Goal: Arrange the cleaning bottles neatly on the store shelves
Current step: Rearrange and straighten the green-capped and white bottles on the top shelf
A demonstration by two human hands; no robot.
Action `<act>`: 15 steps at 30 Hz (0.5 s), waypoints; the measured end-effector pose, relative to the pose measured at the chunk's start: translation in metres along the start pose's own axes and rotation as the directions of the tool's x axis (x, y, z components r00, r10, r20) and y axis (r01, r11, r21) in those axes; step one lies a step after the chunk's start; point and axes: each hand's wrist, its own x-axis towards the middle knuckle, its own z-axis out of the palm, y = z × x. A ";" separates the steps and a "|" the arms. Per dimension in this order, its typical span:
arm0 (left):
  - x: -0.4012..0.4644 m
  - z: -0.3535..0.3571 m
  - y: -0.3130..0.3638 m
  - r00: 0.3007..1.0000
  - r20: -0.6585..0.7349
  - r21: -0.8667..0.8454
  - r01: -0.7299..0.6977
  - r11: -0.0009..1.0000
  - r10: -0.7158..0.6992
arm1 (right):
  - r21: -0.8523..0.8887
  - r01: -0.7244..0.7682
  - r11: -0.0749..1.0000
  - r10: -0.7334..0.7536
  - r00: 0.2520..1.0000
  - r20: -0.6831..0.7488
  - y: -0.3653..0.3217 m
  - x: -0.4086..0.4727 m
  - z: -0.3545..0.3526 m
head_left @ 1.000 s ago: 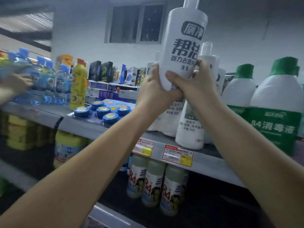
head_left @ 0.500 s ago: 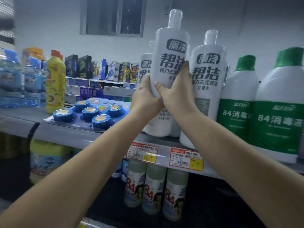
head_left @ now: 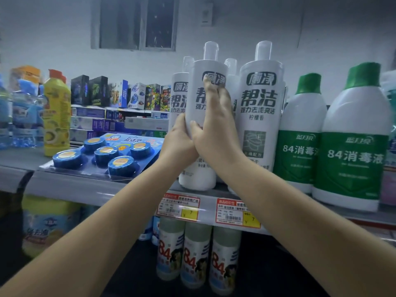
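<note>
While set upright on the shelf (head_left: 137,190) near its front edge, white bottle (head_left: 198,133) clasped by both hands: left hand (head_left: 179,142) wrapped round its left side at about 9 o'clock of the body, right hand (head_left: 214,129) pressed across the front, fingers (head_left: 209,86) reaching up over the label. Both grips closed on the bottle, not yet released. Base apparently down on the shelf board, though the forearms cover part of it, so full contact hard to confirm.

Progress, judged from the layout: well along for this section. Second white bottle (head_left: 260,116) standing just beside at 3 o'clock, label forward; more white ones tucked behind. Green-capped jugs (head_left: 351,151) lined up further at 3 o'clock, blue discs (head_left: 115,155) at 9 o'clock, yellow bottle (head_left: 56,116) beyond. Left to do: square this bottle with its neighbour, let go.

Hidden or unclear: rear white bottles mostly blocked; count uncertain. Held bottle's label half covered by the right hand. Far right jug cut by the frame edge. Lower shelf dim, its bottles (head_left: 197,254) partly in shadow.
</note>
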 end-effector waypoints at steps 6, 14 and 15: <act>-0.009 0.004 -0.005 1.000 -0.006 -0.145 -0.004 0.989 0.003 | -0.022 0.064 0.998 -0.066 0.994 -0.086 0.012 -0.014 -0.025; -0.011 0.013 -0.013 0.999 -0.051 -0.161 0.006 0.987 -0.014 | 0.190 -0.278 0.942 0.296 0.952 -0.074 0.069 -0.034 -0.052; -0.011 0.013 -0.013 0.998 -0.058 -0.165 0.008 0.986 -0.018 | 0.262 -0.322 0.910 0.344 0.938 -0.040 0.071 -0.034 -0.052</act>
